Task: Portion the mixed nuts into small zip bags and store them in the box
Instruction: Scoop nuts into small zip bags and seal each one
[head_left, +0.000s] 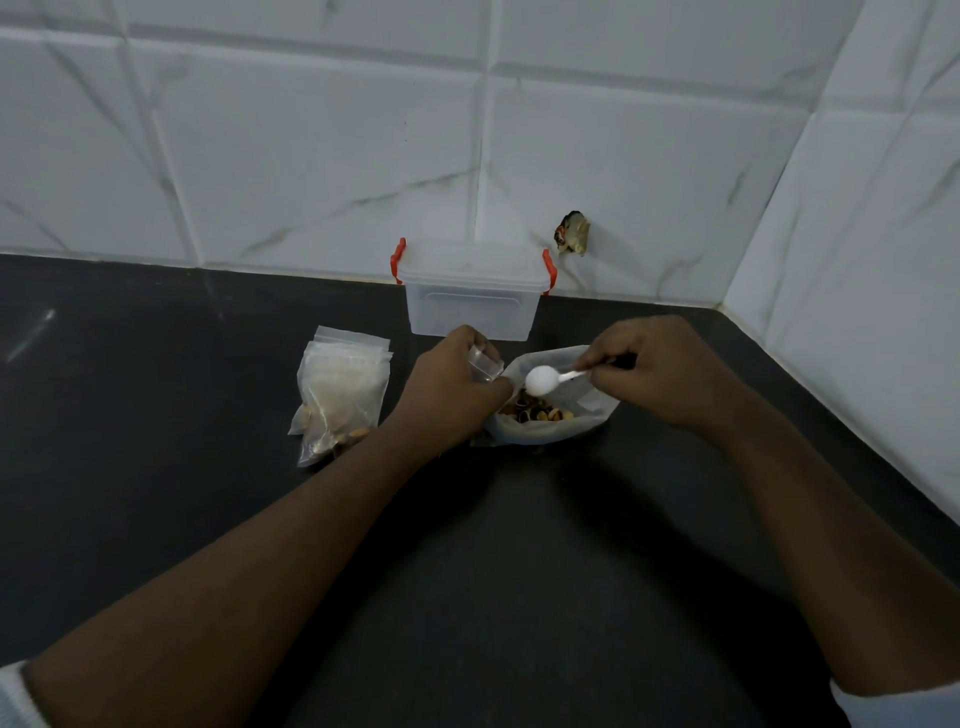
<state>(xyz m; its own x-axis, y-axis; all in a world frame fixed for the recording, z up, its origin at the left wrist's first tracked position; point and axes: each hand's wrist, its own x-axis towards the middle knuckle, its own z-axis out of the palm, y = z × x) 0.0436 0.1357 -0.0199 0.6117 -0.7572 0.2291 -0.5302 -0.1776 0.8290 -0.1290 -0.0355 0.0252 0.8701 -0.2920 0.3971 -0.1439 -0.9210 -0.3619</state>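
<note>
No writing can be read anywhere in the view.
The clear box with red latches, the stack of small zip bags, the single small zip bag, the open bag of mixed nuts and the white spoon show no legible label, brand or number. The dark scrap on the wall tile may carry print, but it is too small and blurred to tell.

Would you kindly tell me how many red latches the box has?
2: one latch at the left end of the box, one at the right; none appears hidden.
</note>
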